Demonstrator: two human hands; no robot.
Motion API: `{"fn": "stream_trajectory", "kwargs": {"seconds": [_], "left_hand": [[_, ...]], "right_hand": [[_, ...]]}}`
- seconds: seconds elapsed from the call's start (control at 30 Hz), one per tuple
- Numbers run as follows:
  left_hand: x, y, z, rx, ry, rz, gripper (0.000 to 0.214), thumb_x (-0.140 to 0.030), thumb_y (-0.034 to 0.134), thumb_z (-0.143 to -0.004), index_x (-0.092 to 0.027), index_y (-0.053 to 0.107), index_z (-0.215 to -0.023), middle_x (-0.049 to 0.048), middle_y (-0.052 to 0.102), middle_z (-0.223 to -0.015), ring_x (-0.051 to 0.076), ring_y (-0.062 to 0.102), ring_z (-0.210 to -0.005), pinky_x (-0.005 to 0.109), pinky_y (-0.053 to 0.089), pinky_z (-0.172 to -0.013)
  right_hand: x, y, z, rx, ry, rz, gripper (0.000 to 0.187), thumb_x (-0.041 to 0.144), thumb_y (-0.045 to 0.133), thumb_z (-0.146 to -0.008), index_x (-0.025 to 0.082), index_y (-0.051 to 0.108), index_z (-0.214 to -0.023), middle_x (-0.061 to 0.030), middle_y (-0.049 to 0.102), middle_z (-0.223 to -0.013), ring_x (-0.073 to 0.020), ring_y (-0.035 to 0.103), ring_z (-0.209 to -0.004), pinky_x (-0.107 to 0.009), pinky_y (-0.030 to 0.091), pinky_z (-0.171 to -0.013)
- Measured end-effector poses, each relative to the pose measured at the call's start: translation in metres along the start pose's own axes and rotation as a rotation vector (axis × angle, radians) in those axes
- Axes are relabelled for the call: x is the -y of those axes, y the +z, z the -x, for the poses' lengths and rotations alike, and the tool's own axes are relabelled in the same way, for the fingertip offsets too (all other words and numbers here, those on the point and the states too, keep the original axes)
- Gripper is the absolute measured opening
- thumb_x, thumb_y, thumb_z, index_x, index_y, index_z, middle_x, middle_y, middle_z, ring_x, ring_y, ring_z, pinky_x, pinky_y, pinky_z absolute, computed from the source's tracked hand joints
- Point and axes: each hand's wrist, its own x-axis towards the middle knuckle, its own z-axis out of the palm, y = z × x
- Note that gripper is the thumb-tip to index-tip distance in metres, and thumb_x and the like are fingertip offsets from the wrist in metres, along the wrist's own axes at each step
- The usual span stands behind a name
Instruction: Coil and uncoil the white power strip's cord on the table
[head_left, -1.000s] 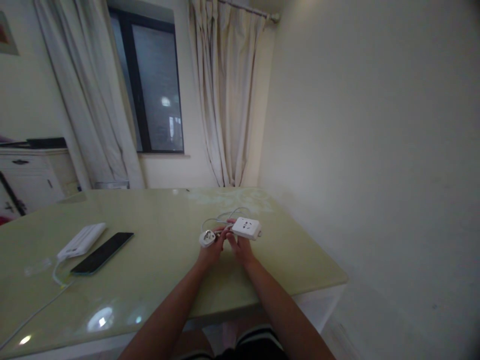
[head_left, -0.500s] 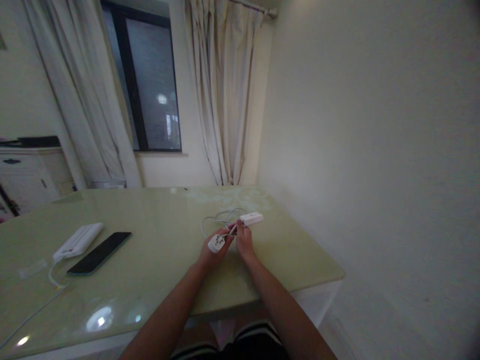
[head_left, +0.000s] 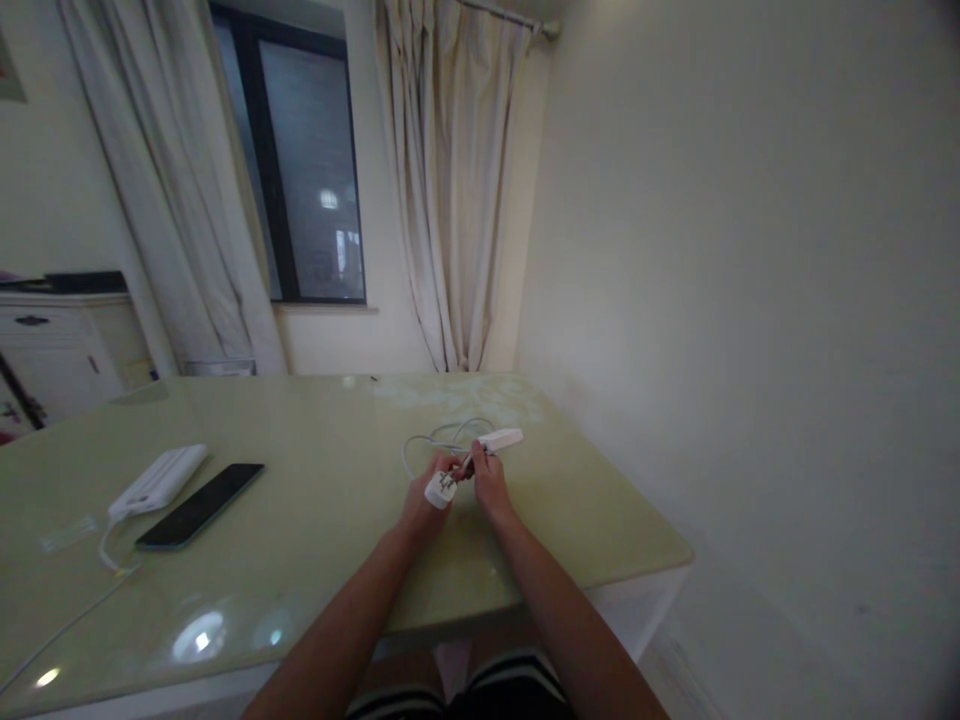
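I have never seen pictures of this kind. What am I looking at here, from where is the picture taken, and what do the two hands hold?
There is no machine here. A person wears one camera on the head, so the view looks forward and down along the person's own bare arms. The left hand holds a white plug. The right hand grips the near end of a small white socket block. Their white cord lies looped on the pale green table behind the hands. Further left on the table lie a white power bank and a black phone, side by side.
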Motion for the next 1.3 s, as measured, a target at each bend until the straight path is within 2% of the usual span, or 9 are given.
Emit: {"fn": "stream_trajectory", "kwargs": {"seconds": [0.17, 0.3, 0.4, 0.5, 0.77, 0.9, 0.97, 1.13, 1.3], "left_hand": [[0.000, -0.004, 0.000, 0.064, 0.028, -0.097, 0.029, -0.034, 0.043, -0.099, -0.027, 0.060, -0.121, 0.0043, 0.064, -0.120, 0.016, 0.067, -0.088, 0.025, 0.049, -0.074], [0.001, -0.003, 0.002, 0.086, 0.107, -0.152, 0.024, -0.034, 0.045, -0.098, -0.025, 0.064, -0.109, 0.0048, 0.066, -0.111, 0.016, 0.065, -0.085, 0.026, 0.049, -0.076], [0.002, -0.002, 0.004, 0.098, 0.152, -0.156, 0.024, -0.034, 0.044, -0.098, -0.023, 0.065, -0.103, 0.0065, 0.067, -0.108, 0.018, 0.065, -0.085, 0.027, 0.050, -0.074], [0.003, -0.003, 0.004, 0.127, 0.179, -0.121, 0.024, -0.036, 0.046, -0.097, -0.024, 0.066, -0.102, 0.0070, 0.068, -0.110, 0.018, 0.066, -0.084, 0.027, 0.051, -0.072], [0.004, -0.002, 0.007, 0.198, 0.267, -0.148, 0.024, -0.035, 0.044, -0.099, -0.023, 0.062, -0.109, 0.0084, 0.065, -0.113, 0.018, 0.066, -0.088, 0.028, 0.054, -0.075], [0.003, -0.001, 0.007, 0.224, 0.340, -0.183, 0.026, -0.037, 0.053, -0.096, -0.022, 0.059, -0.116, 0.0103, 0.063, -0.118, 0.021, 0.067, -0.096, 0.030, 0.054, -0.076], [0.001, -0.001, 0.005, 0.231, 0.374, -0.220, 0.027, -0.032, 0.053, -0.095, -0.023, 0.058, -0.120, 0.0101, 0.063, -0.120, 0.022, 0.067, -0.099, 0.032, 0.054, -0.080], [-0.007, -0.006, 0.003, 0.183, 0.495, -0.319, 0.031, -0.021, 0.055, -0.092, -0.023, 0.060, -0.123, 0.0120, 0.063, -0.127, 0.027, 0.059, -0.119, 0.042, 0.047, -0.102], [-0.010, -0.004, 0.004, 0.080, 0.509, -0.321, 0.022, -0.022, 0.051, -0.097, -0.022, 0.062, -0.116, 0.0125, 0.065, -0.129, 0.027, 0.057, -0.125, 0.044, 0.045, -0.105]], "right_hand": [[0.002, -0.001, 0.002, 0.028, 0.002, 0.052, 0.072, 0.081, 0.036, -0.088, 0.020, 0.057, -0.056, -0.0045, 0.060, -0.054, -0.0155, 0.056, -0.052, -0.027, 0.044, -0.055], [-0.001, -0.002, 0.003, 0.056, -0.018, 0.208, 0.075, 0.080, 0.027, -0.091, 0.022, 0.049, -0.049, -0.0014, 0.049, -0.046, -0.0140, 0.048, -0.046, -0.027, 0.036, -0.050], [-0.004, -0.003, 0.001, 0.055, -0.064, 0.296, 0.074, 0.080, 0.028, -0.091, 0.023, 0.046, -0.048, 0.0000, 0.043, -0.046, -0.0137, 0.043, -0.046, -0.028, 0.029, -0.049], [-0.007, -0.005, -0.002, 0.119, -0.096, 0.322, 0.073, 0.079, 0.030, -0.092, 0.023, 0.047, -0.048, 0.0001, 0.043, -0.047, -0.0137, 0.041, -0.046, -0.029, 0.027, -0.048], [-0.008, -0.011, -0.003, 0.222, -0.063, 0.219, 0.068, 0.074, 0.045, -0.088, 0.020, 0.054, -0.049, 0.0012, 0.046, -0.048, -0.0115, 0.042, -0.049, -0.025, 0.029, -0.049], [-0.008, -0.014, -0.005, 0.265, 0.009, 0.122, 0.065, 0.071, 0.056, -0.083, 0.019, 0.051, -0.045, 0.0035, 0.040, -0.044, -0.0093, 0.035, -0.045, -0.024, 0.025, -0.046], [-0.007, -0.016, -0.006, 0.271, 0.035, 0.082, 0.063, 0.069, 0.061, -0.080, 0.019, 0.050, -0.044, 0.0043, 0.038, -0.043, -0.0087, 0.032, -0.044, -0.024, 0.023, -0.044], [-0.005, -0.018, -0.009, 0.231, 0.019, 0.012, 0.053, 0.062, 0.066, -0.078, 0.016, 0.066, -0.054, 0.0037, 0.045, -0.046, -0.0094, 0.038, -0.048, -0.023, 0.029, -0.047], [-0.008, -0.016, -0.009, 0.199, -0.021, 0.030, 0.057, 0.066, 0.061, -0.082, 0.017, 0.064, -0.054, 0.0026, 0.047, -0.048, -0.0104, 0.040, -0.048, -0.023, 0.030, -0.045]]}}
